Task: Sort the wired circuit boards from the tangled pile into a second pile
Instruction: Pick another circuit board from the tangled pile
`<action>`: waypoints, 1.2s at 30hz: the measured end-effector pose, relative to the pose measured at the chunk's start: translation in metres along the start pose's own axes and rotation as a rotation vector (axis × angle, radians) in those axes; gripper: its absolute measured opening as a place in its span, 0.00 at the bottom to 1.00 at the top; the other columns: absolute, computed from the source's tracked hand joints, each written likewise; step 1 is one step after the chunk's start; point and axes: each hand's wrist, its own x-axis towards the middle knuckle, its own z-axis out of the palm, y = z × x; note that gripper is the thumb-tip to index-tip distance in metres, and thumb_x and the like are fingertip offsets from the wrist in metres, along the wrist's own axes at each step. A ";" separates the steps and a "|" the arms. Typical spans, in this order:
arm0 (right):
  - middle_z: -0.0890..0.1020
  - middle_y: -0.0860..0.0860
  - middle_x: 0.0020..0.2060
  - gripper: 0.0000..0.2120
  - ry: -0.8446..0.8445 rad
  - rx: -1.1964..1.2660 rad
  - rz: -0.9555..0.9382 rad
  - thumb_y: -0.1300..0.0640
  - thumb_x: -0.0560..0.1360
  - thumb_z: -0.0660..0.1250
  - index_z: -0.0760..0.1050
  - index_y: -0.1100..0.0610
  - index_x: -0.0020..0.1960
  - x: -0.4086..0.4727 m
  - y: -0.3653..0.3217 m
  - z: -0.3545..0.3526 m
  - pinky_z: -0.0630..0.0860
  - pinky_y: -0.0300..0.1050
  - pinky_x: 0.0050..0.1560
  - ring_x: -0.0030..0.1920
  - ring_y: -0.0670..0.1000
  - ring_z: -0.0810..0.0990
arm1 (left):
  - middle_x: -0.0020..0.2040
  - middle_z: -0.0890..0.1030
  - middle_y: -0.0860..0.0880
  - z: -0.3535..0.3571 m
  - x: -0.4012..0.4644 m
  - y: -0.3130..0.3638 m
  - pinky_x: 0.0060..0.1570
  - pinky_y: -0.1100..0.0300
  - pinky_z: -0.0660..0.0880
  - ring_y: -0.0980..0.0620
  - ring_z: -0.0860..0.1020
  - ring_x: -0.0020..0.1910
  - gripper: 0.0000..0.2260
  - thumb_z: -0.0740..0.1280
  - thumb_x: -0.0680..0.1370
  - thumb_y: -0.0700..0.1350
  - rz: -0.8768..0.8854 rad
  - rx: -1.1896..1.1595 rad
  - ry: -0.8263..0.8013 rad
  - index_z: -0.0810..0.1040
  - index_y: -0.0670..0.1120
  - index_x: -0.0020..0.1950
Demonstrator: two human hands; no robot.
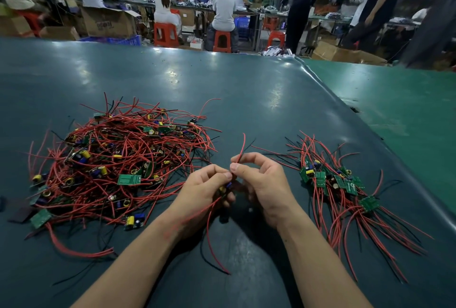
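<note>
Tangled pile left, second pile right, on table.

Tangled pile of red-wired green boards sitting left; smaller sorted pile lying right; one wired board sitting between, off the table.

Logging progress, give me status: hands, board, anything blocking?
Left hand and right hand both pinching one wired board. Tangled pile left, sorted pile right. Nothing blocking.

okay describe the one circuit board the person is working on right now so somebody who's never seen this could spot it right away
On the dark teal table, look between the big tangled pile and the smaller sorted pile. There the left hand and right hand meet, pinching one board with red wires. Unlike every other board, it is held in fingers, not lying in a pile.
</note>
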 end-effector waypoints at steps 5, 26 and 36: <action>0.67 0.47 0.22 0.06 -0.007 -0.048 -0.146 0.66 0.75 0.70 0.78 0.57 0.46 0.002 0.002 -0.001 0.60 0.35 0.21 0.21 0.44 0.60 | 0.31 0.78 0.42 0.003 -0.003 0.002 0.25 0.65 0.69 0.53 0.73 0.24 0.08 0.61 0.80 0.34 -0.010 -0.049 -0.019 0.73 0.39 0.41; 0.68 0.47 0.23 0.11 0.327 -0.168 -0.314 0.66 0.76 0.66 0.80 0.50 0.44 0.011 0.003 -0.003 0.64 0.35 0.25 0.23 0.44 0.63 | 0.30 0.79 0.41 0.001 -0.008 0.004 0.23 0.67 0.68 0.53 0.72 0.23 0.09 0.63 0.78 0.33 -0.021 0.057 -0.145 0.73 0.40 0.37; 0.69 0.45 0.21 0.10 0.292 0.008 -0.288 0.65 0.80 0.61 0.77 0.54 0.48 0.017 0.002 -0.017 0.62 0.35 0.24 0.22 0.43 0.64 | 0.29 0.78 0.42 -0.006 -0.005 0.000 0.27 0.65 0.73 0.51 0.77 0.27 0.10 0.65 0.68 0.37 0.013 -0.007 -0.267 0.78 0.47 0.28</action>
